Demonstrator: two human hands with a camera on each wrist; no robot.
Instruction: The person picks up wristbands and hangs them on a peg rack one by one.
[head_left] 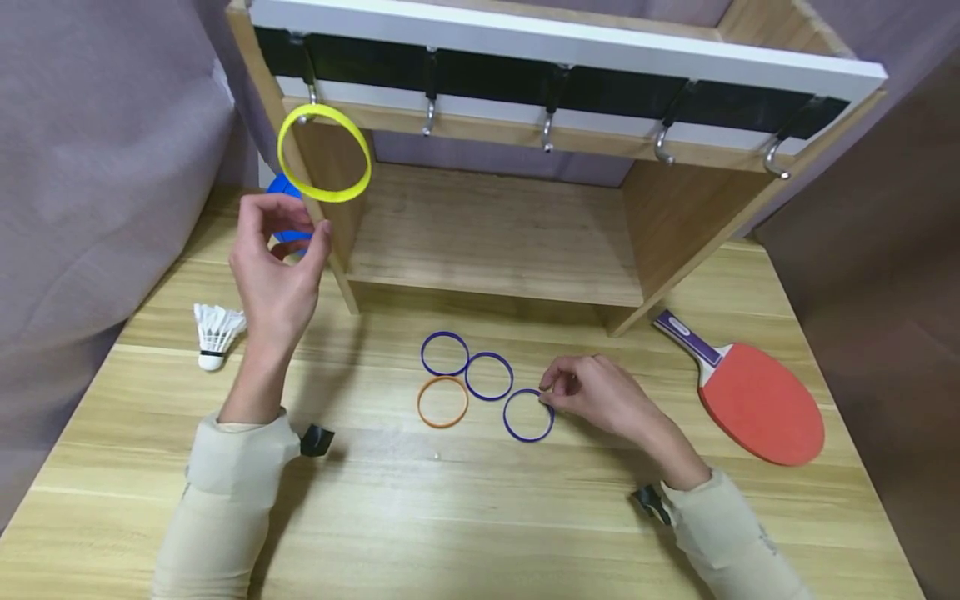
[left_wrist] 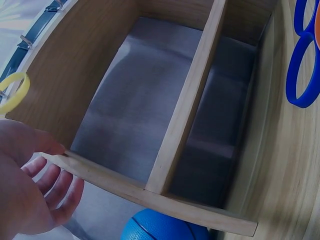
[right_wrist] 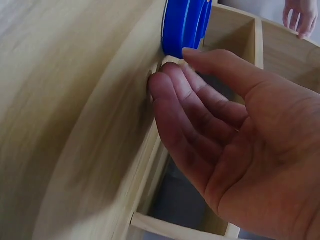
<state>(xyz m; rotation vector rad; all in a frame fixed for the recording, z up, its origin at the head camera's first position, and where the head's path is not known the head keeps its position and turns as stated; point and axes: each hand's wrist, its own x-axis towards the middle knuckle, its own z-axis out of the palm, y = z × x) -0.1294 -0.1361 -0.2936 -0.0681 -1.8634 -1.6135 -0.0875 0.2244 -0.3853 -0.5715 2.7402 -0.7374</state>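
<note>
A yellow ring [head_left: 335, 197] [left_wrist: 20, 95] hangs from the leftmost hook of the wooden rack [head_left: 487, 287] [left_wrist: 175, 125]. Just below it, my left hand [head_left: 277, 275] [left_wrist: 30, 185] grips the front edge of the rack's left side panel, thumb on the edge and fingers outside it. On the table, my right hand [head_left: 600, 396] [right_wrist: 250, 130] has bent fingers at the right rim of a dark blue ring [head_left: 507, 421]; its thumb tip meets the stacked-looking blue shape [right_wrist: 180, 30], and no firm pinch shows. Two more blue rings [head_left: 424, 358] [head_left: 512, 385] and an orange ring [head_left: 420, 408] lie left of it.
Four other hooks [head_left: 430, 125] line the rack's front. A shuttlecock [head_left: 217, 333] lies at the left, and a red paddle [head_left: 761, 404] at the right. Behind my left hand, a blue ball [head_left: 283, 187] [left_wrist: 162, 227] stands beside the rack. Grey cloth [head_left: 97, 125] borders the table.
</note>
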